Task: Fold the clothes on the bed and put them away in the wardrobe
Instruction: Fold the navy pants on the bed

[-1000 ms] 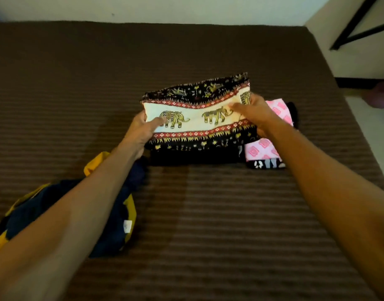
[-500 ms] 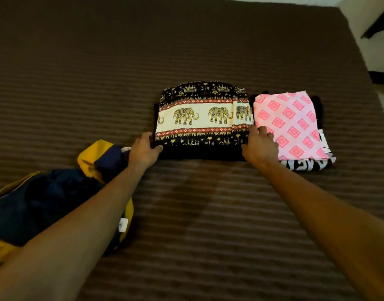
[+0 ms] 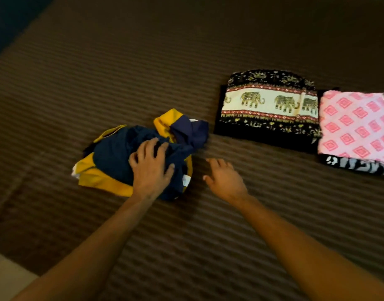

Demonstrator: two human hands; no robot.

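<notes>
Left hand [image 3: 151,165] lies palm-down on the crumpled navy-and-yellow garment [image 3: 121,157], fingers spread and slightly bent into the cloth; whether they grip it, cannot tell. Right hand [image 3: 224,178] is just right of the heap, over bare cover, fingers loosely extended, holding nothing. Garment is unfolded, lying left of centre on the brown ribbed bed cover [image 3: 186,246]. Folded elephant-print cloth [image 3: 269,109] lies flat to the right, a narrow strip of cover between it and the heap. Folded pink diamond-print piece [image 3: 356,127] touches its right edge, on top of a black-and-white piece [image 3: 358,167]. Broad bare cover toward the near edge and far-left side. Pale floor [image 3: 6,276] at near-left corner.
</notes>
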